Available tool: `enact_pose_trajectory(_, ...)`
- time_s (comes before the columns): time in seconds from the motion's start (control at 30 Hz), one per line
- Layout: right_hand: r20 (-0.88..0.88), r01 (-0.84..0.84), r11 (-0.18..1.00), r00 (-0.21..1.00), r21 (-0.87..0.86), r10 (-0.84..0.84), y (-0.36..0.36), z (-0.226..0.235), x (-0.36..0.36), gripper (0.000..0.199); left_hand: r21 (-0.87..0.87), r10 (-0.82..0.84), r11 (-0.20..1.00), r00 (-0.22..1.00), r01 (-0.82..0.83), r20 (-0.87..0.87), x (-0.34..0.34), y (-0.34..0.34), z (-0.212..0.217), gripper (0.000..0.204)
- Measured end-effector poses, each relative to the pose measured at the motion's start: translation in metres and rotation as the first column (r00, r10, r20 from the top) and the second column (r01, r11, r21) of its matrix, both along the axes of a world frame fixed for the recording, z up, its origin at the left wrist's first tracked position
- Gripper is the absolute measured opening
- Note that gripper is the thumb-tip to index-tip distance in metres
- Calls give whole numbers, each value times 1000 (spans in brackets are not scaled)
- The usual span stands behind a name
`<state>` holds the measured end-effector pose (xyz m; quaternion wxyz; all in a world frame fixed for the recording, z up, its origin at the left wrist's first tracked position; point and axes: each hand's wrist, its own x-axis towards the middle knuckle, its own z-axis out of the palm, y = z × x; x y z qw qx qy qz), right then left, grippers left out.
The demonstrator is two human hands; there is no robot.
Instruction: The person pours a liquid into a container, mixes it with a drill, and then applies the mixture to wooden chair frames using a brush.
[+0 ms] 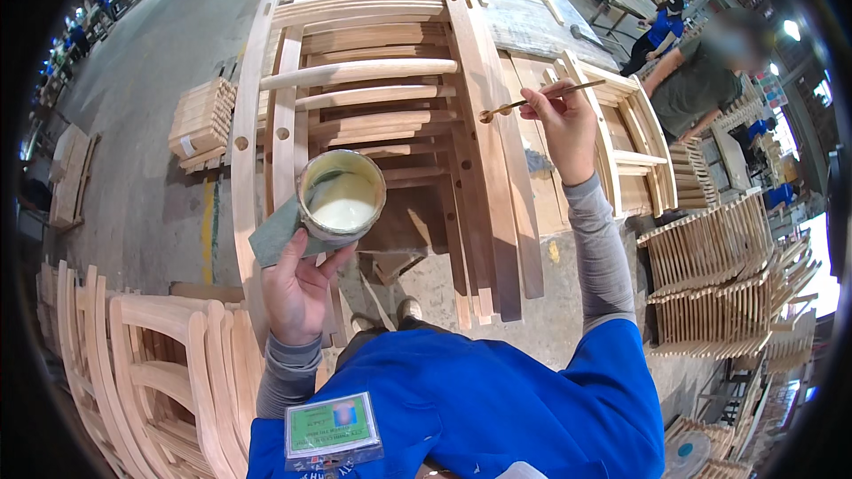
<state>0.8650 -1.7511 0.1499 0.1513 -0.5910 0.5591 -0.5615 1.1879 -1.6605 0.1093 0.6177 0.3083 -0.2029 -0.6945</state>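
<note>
1. Left hand [297,288], lower centre-left of the frame: fingers closed around a small round cup [342,195] of pale glue, with a grey-green pad [275,232] pinched under it. The cup is held roughly level, open top up.
2. Right hand [561,124], upper right of centre: fingertips pinched together on a thin stick [541,98]. Its far tip touches a dowel hole on a rail [497,168] of the chair frame [373,80].
3. The frame stack fills the upper centre, bare pale wood leaning away from the person. More holes show on its left rail.
4. Handling, as judged: the cup looks light but full of liquid, so it would spill if tipped; best held around the wall from below, as now. The stick looks light, thin and a little springy; a pen-like hold near the back end suits it. Its wet tip is best kept off sleeves.
5. The rails look stiff and hard, and heavy as a stack.
6. Around: more chair parts [151,372] lower left, slatted stacks [719,257] at right, another worker [701,80] upper right.
</note>
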Motion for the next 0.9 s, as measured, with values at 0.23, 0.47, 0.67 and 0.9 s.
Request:
enact_pose_trajectory(0.23,-228,-32,999,973,-27,25,17,18,7,8,-25,8,1000,1000,-8,2,5,2,-4,34)
enact_pose_trajectory(0.47,186,-291,954,936,-74,300,58,53,56,9,-103,107,990,993,-101,50,17,6,1,26)
enact_pose_trajectory(0.67,308,-583,806,751,-103,584,94,54,112,12,-215,187,962,979,-167,78,32,15,2,24)
enact_pose_trajectory(0.9,311,-639,763,708,-100,634,82,49,144,11,-276,277,926,961,-259,27,57,30,-2,26)
